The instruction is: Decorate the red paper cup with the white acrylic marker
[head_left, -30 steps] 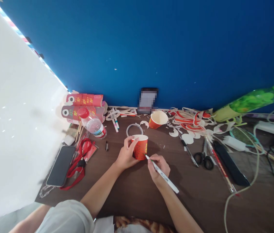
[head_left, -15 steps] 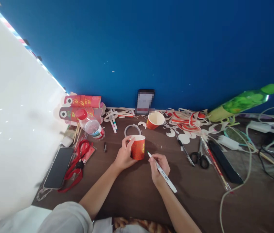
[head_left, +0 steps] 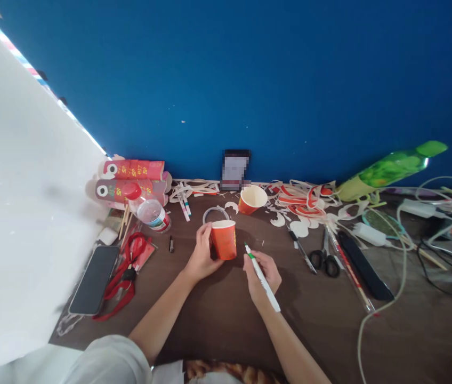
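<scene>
My left hand (head_left: 201,255) is closed round the left side of a red-orange paper cup (head_left: 225,242), which is upright with its white rim on top. In my right hand (head_left: 265,274) is a white paint marker (head_left: 266,288) with a green band, its green tip pointing up and left towards the cup but apart from it. A second paper cup (head_left: 245,206) stands behind, open end up. Just beyond the held cup lies a grey ring-shaped roll (head_left: 210,214), partly hidden by it.
Scissors (head_left: 325,261), a black pen (head_left: 303,250) and a dark pouch (head_left: 364,266) lie at right beside tangled white cables (head_left: 404,256). Paper scraps (head_left: 306,200) line the wall. At left are a bottle (head_left: 153,214), a phone (head_left: 95,280) and a red lanyard (head_left: 124,288).
The cup has turned in my left hand, its yellow lettering moving towards the right edge. The marker has rolled and steepened slightly in my right hand. The view has shifted a little.
</scene>
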Demonstrator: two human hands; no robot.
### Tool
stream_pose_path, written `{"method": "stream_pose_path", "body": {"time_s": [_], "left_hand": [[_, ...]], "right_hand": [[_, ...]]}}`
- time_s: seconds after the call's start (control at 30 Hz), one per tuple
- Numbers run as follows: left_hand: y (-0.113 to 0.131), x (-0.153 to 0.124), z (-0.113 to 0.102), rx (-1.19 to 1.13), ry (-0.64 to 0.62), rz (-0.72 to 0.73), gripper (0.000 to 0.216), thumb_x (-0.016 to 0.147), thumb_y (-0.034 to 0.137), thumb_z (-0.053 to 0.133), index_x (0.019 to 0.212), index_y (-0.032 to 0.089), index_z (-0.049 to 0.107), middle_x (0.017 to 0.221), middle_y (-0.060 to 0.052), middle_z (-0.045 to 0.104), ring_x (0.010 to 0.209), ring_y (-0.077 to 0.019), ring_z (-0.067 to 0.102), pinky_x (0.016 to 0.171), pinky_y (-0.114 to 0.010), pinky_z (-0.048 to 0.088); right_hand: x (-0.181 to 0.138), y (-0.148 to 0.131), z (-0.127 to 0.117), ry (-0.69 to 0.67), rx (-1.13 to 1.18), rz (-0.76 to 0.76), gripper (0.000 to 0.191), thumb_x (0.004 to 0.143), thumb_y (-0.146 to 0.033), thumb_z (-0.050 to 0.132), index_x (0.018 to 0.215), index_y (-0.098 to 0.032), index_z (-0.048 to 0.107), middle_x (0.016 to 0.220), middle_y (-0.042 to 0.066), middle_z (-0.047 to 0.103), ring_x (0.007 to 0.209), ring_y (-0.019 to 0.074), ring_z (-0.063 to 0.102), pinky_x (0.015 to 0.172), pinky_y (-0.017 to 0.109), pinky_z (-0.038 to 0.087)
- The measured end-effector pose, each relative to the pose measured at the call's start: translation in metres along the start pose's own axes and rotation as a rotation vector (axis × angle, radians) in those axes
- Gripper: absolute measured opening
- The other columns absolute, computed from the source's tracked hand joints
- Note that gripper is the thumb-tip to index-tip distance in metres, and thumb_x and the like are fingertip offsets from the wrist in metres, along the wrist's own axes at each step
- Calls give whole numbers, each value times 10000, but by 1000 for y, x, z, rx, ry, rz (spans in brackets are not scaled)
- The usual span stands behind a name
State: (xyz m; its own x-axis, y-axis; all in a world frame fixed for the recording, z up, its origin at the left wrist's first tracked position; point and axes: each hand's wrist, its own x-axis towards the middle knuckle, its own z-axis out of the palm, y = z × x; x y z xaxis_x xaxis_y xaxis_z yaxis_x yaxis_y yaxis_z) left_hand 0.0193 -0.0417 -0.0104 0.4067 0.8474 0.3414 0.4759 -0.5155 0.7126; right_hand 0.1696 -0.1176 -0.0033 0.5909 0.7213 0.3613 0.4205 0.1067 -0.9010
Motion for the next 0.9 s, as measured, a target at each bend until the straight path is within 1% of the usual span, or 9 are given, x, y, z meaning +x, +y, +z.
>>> {"method": "stream_pose_path", "body": {"time_s": [0.07,0.17,0.23,0.33,0.4,0.5,0.6,0.77,0.9], "left_hand": [[0,0,-1,49,12,13,1067,677,270,761,1470,253,48,1374,-175,262,1316,-309,371,1058,-478,437],[0,0,-2,139,52,45,1044,657,304,777,1467,259,121,1331,-162,328,1267,-323,395,1036,-529,428],[-1,0,-2,148,80,80,1041,649,308,783,1464,258,138,1319,-157,335,1274,-329,381,1040,-543,418],[-1,1,-1,88,94,131,1030,676,289,765,1467,256,107,1340,-159,295,1322,-317,349,1062,-509,425],[-1,1,0,68,80,127,1024,684,277,763,1464,262,100,1350,-158,279,1333,-306,353,1071,-488,432],[-1,1,-1,60,70,116,1015,682,265,768,1458,263,115,1350,-156,277,1325,-293,376,1072,-472,443],[0,1,-1,46,80,128,1000,687,264,765,1456,255,126,1341,-156,284,1320,-288,385,1074,-468,444],[0,1,-2,51,71,117,1003,670,239,772,1448,264,139,1339,-157,292,1317,-305,387,1067,-491,442],[0,1,-2,46,81,123,994,671,249,771,1444,264,146,1329,-154,299,1310,-304,393,1061,-491,446]], "right_hand": [[-1,-4,-2,-50,5,-34,167,779,-277,672,880,-144,661,780,46,682,604,91,632,547,171,526],[0,-12,-6,-144,17,-101,140,768,-267,667,850,-153,669,753,44,684,554,90,624,512,171,520],[2,-15,-7,-181,17,-144,118,772,-253,642,837,-158,666,731,41,683,533,89,618,489,169,507],[4,-15,-8,-187,2,-184,87,783,-233,605,764,-156,641,657,26,659,484,74,583,460,156,474],[4,-13,-8,-181,-15,-190,102,794,-225,589,726,-153,617,612,12,632,444,57,540,433,146,439],[5,-11,-8,-185,-43,-184,121,806,-233,579,723,-149,604,595,3,614,429,48,511,421,142,411],[4,-10,-7,-192,-59,-180,131,813,-248,575,736,-146,607,616,8,620,442,50,516,436,145,417],[4,-10,-5,-199,-63,-179,129,817,-250,574,750,-147,614,641,19,633,481,65,554,469,153,450],[4,-11,-6,-210,-56,-179,124,815,-252,574,755,-152,616,642,16,636,467,61,547,458,150,449]]}}
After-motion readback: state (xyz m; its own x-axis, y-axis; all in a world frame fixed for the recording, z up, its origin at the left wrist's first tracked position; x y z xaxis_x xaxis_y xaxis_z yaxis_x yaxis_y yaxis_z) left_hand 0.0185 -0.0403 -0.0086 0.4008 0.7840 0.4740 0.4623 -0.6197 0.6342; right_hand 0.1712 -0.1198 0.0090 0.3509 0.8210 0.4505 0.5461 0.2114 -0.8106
